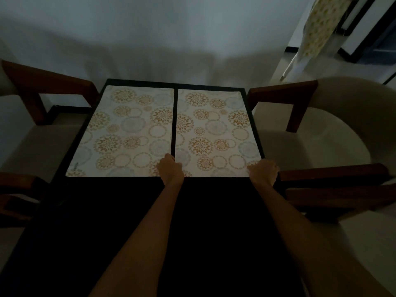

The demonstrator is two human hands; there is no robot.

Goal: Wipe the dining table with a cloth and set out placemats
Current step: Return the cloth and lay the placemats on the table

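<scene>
While both hands (217, 171) press right placemat (216, 129) near edge | dark table (203, 221) bare nearside

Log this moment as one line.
step: placing mats | left hand: on right mat near-left corner | right hand: near-right corner | left mat: laid

Matt patterned placemats (211, 129), perhaps woven cloth; dark matt table (192, 221); brown wooden chair arms (282, 95).

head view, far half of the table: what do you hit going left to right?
Left armchair → left placemat → left hand → right placemat → right hand → right armchair.
</scene>
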